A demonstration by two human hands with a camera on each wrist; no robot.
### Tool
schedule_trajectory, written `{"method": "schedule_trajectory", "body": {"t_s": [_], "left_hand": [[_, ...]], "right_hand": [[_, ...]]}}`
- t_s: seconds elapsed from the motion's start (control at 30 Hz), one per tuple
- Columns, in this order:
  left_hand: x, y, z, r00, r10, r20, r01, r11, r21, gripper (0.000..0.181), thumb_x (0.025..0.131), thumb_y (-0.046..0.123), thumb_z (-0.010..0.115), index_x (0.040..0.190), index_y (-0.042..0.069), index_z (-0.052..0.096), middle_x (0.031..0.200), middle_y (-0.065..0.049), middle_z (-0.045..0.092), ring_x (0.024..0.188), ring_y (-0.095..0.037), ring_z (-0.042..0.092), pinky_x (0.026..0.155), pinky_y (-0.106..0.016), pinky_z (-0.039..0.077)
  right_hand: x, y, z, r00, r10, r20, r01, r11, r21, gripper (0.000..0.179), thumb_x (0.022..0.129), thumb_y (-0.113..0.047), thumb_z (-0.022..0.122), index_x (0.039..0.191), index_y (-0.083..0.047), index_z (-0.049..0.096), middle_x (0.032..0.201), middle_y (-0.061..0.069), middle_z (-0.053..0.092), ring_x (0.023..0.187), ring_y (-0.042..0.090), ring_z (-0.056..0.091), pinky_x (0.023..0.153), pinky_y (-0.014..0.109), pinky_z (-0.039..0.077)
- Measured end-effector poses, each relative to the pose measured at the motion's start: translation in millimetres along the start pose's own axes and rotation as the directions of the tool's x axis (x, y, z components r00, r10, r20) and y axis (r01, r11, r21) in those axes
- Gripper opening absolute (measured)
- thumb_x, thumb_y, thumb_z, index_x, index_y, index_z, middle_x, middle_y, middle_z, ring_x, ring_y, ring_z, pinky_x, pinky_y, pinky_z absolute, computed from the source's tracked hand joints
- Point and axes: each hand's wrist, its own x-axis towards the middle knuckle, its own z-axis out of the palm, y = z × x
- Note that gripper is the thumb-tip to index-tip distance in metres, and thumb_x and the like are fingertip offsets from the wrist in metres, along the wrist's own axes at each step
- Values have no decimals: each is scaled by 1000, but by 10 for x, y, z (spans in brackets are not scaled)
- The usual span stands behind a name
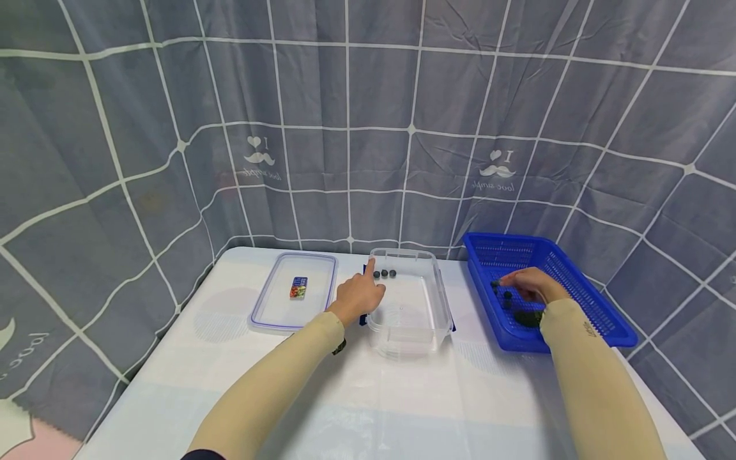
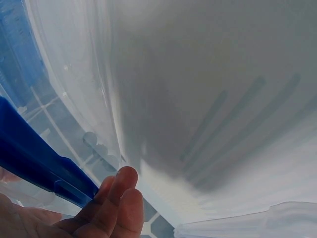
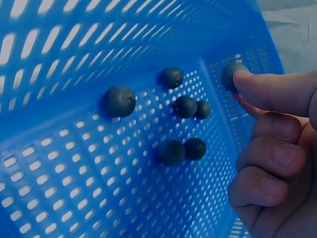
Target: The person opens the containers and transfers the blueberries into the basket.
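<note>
A clear plastic box point(image 1: 411, 332) stands mid-table with three blueberries point(image 1: 384, 273) in a row near its far left corner. My left hand point(image 1: 358, 296) holds the box's left side, index finger stretched along the rim; in the left wrist view its fingers point(image 2: 125, 198) lie beside a blue latch point(image 2: 44, 153). Over the left part of a blue basket point(image 1: 566, 332), my right hand point(image 1: 531, 284) pinches one blueberry point(image 3: 233, 75) between thumb and index finger, the other fingers curled. Several loose blueberries point(image 3: 171, 151) lie in the basket below.
Left of the box lies its clear lid point(image 1: 276, 313), edged in blue, with a colourful label point(image 1: 298, 287). A dark green item point(image 1: 528, 317) sits in the basket, partly behind my right hand. A grey checked curtain point(image 1: 379, 160) hangs behind the white table point(image 1: 368, 402).
</note>
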Motion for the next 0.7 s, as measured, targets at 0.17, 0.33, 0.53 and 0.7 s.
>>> {"method": "schedule_trajectory", "body": {"t_s": [0.17,0.33,0.53,0.7], "left_hand": [[5,-1,3,1000,0,5,0,1000,-6,72,100,39,43,164,23,12,114,-15,66,64,-24,56,61,-41,44],[9,-5,1,1000,6,1,-6,1000,-1,73,100,40,42,164,22,13,115,-15,66,63,-24,56,59,-40,44],[10,-7,3,1000,0,2,0,1000,-8,73,99,40,42,164,23,12,116,-15,66,64,-24,56,61,-40,44],[11,3,5,1000,-2,1,2,1000,6,73,99,40,41,164,23,13,124,-16,65,71,-26,59,67,-43,47]], "right_hand": [[-12,45,-4,1000,23,-11,-22,999,41,11,96,-13,65,97,-7,74,55,-8,39,50,8,36,51,26,33],[7,41,-9,999,32,-15,-31,999,33,12,96,-15,65,95,-8,74,55,-8,40,50,8,37,51,27,34],[30,-82,4,1000,-17,-26,16,1000,-11,25,95,-20,66,107,2,71,52,-8,40,47,7,35,49,27,34],[41,-314,53,997,-76,-18,75,996,-48,46,99,-23,63,133,7,60,51,-10,39,45,6,31,49,26,31]]}}
